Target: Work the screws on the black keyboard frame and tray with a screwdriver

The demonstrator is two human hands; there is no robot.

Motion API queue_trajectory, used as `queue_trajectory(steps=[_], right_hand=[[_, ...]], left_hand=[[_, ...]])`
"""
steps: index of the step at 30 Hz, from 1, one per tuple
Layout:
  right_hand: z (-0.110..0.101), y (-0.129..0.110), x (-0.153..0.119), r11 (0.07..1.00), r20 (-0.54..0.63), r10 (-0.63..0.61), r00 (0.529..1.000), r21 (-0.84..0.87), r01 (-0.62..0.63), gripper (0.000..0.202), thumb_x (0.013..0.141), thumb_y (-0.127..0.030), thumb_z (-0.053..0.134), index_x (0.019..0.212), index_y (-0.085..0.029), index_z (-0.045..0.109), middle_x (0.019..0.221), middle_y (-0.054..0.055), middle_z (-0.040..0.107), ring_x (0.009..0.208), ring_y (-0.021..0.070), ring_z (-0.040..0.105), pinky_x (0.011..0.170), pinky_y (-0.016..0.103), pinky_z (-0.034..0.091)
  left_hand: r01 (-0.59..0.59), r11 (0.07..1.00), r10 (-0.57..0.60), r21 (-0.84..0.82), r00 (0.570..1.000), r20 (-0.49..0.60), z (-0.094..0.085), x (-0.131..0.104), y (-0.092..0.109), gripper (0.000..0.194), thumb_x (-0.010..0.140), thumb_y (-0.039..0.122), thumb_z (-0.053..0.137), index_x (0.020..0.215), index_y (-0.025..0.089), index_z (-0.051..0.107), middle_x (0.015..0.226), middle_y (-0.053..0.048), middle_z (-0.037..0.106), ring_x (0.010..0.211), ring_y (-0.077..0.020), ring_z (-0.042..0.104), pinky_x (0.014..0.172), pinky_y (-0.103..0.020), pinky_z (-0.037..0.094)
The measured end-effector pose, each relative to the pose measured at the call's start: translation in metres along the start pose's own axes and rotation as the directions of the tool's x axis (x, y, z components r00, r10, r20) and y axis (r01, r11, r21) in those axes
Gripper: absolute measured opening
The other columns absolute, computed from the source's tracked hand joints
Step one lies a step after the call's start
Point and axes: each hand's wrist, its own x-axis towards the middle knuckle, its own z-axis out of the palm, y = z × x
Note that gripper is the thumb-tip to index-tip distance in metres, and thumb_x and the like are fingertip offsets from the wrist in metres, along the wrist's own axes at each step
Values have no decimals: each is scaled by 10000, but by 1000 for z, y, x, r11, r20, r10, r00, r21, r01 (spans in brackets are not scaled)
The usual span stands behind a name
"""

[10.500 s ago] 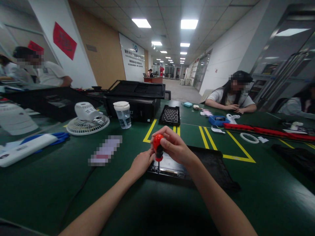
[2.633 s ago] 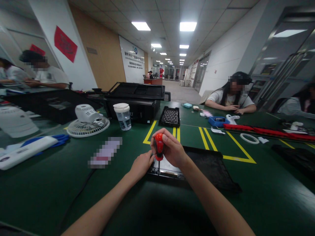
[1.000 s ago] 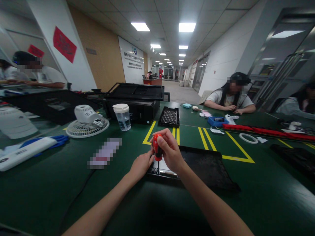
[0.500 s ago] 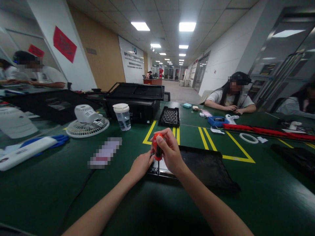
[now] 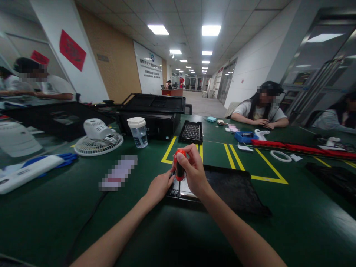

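A red and black screwdriver stands upright, its shaft pointing down at the near left part of a black panel. My right hand is closed round its handle. Just left of the screwdriver, my left hand rests at the panel's left end, with its fingertips close to the handle. What those fingertips press on or hold is hidden. The panel lies flat on the green table, and a shiny plate shows on its left part, under my hands.
Beyond the panel sits a black tray of small parts. A lidded cup, a fan and a large black case stand at back left. A phone with a cable lies left. People sit across the table.
The screwdriver's handle and my right hand have shifted very slightly to the right. My left hand stays in place.
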Motion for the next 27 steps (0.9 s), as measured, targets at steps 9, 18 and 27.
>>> queue_trajectory(steps=[9,18,27], right_hand=[[7,0,-5,997,55,17,998,-71,-13,133,822,-309,522,893,-215,463,739,-34,494,564,64,492,549,200,436],[0,-14,2,988,-50,-110,993,-117,104,249,903,-370,315,1066,-237,449,663,-37,432,503,79,441,468,201,367],[-5,-35,1,162,201,34,979,-968,193,313,795,-469,481,724,-174,558,716,18,566,640,142,526,602,259,374]], left_hand=[[-11,999,11,30,1000,2,-2,0,1,338,879,354,317,1026,174,563,986,-101,646,920,-213,605,772,-286,436],[-45,999,46,29,998,-48,1,-2,-4,356,889,372,315,1187,238,455,1027,-70,640,910,-198,609,751,-268,425],[-66,997,61,-51,995,-82,-13,-4,-12,390,904,363,239,1107,200,529,987,-77,650,888,-208,611,729,-276,431]])
